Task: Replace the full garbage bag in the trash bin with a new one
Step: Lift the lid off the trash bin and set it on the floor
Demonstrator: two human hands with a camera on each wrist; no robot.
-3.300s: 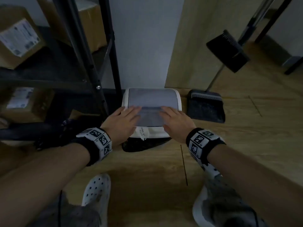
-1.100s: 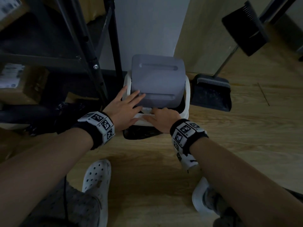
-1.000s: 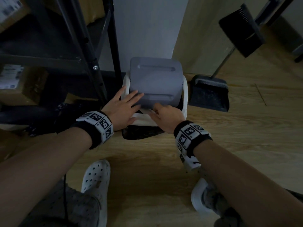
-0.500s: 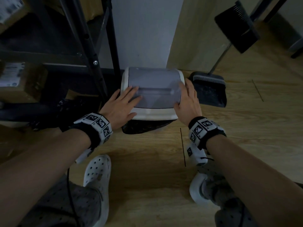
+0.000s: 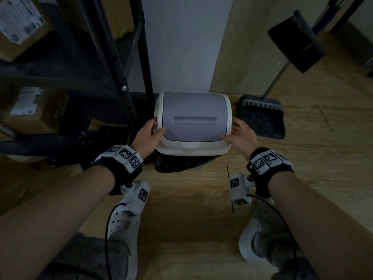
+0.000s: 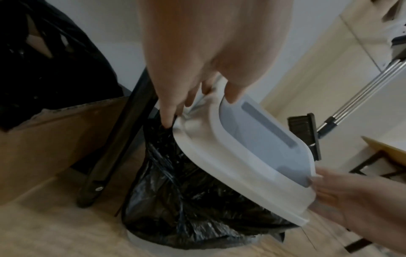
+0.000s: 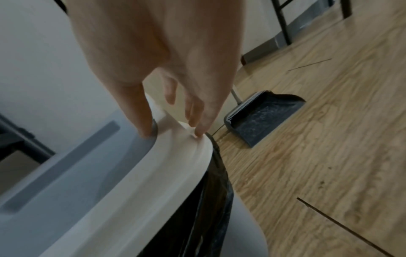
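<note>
A small white trash bin stands against the wall, topped by a white lid frame (image 5: 191, 150) with a grey swing flap (image 5: 193, 118) lying level. A black garbage bag (image 5: 181, 164) hangs out from under the frame over the bin's sides. My left hand (image 5: 153, 130) grips the frame's left edge, thumb on top and fingers curled under by the bag (image 6: 186, 191). My right hand (image 5: 235, 131) grips the frame's right corner (image 7: 175, 156), thumb (image 7: 142, 121) at the flap's edge. I cannot tell whether the frame is lifted off the bin.
A black metal shelf (image 5: 121, 77) with cardboard boxes (image 5: 36, 110) stands close on the left. A dark dustpan (image 5: 262, 120) and a broom (image 5: 294, 41) lean at the right. Wooden floor (image 5: 191, 219) lies in front, with my white clogs (image 5: 123, 223) on it.
The grey flap, tipped open a second ago, has swung back level. Both hands left the flap and moved out to the sides of the lid frame, which they now grip.
</note>
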